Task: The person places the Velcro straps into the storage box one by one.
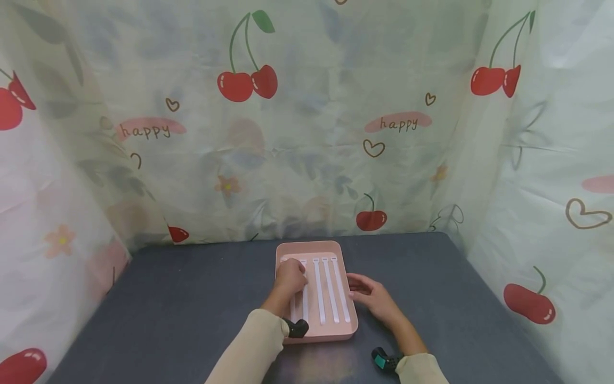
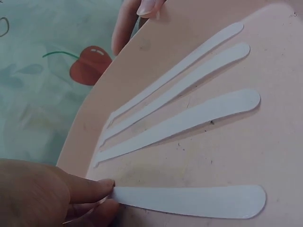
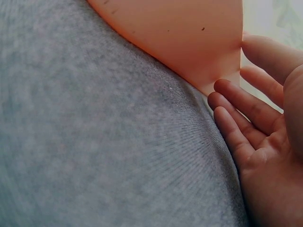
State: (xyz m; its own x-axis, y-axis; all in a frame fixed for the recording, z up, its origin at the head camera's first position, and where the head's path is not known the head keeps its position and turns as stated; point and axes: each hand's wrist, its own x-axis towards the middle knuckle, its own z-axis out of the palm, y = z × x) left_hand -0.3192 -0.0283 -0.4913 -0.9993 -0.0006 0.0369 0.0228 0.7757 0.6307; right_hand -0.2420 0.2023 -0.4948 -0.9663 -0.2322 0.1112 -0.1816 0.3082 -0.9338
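A shallow pink tray [image 1: 331, 337] lies on the dark table and holds several flat white straps [image 1: 331, 293], side by side, with slotted heads at the far end. My left hand [image 1: 290, 277] is over the tray's left half. In the left wrist view its thumb and fingertip pinch the far end of one white strap [image 2: 199, 201], whose rounded tail lies on the tray floor; the pinched head is hidden. My right hand [image 1: 376, 301] is at the tray's right wall, fingers extended and loosely spread. In the right wrist view, its fingertips [image 3: 222, 87] are right beside the pink wall.
A dark grey table [image 1: 192, 298] spreads around the tray. Behind and at both sides hangs a pale curtain [image 1: 307, 176] printed with cherries and hearts. Black wrist devices [image 1: 386, 360] are on both wrists, by the cream sleeves [image 1: 251, 346].
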